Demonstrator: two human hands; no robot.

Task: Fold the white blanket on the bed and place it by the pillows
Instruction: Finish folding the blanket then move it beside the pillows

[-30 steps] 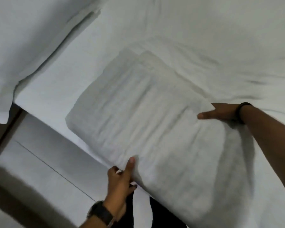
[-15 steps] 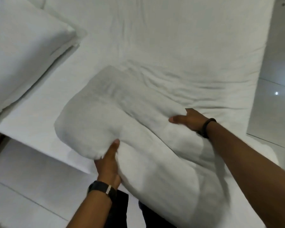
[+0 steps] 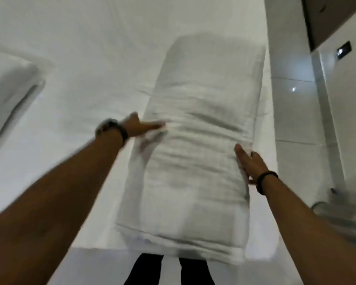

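We see the bed (image 3: 111,48) filling most of the view, white sheet, its near edge at the bottom and its right edge along the tiled floor (image 3: 292,112). The folded white blanket (image 3: 197,145) lies on the bed along the right edge, a long thick bundle with its long axis running from the near edge away from us; the near end overhangs the near edge a little. The pillow (image 3: 8,87) sits at the bed's left edge, well apart from the blanket. Our left hand (image 3: 141,126) is flat and open, fingers pressed against the blanket's left side, gripping nothing. Our right hand (image 3: 249,163) is open too, palm against the blanket's right side, thumb on top. There is a watch on the left wrist and a dark band on the right. No containers are clear; the object at the frame's right is too blurred to tell.
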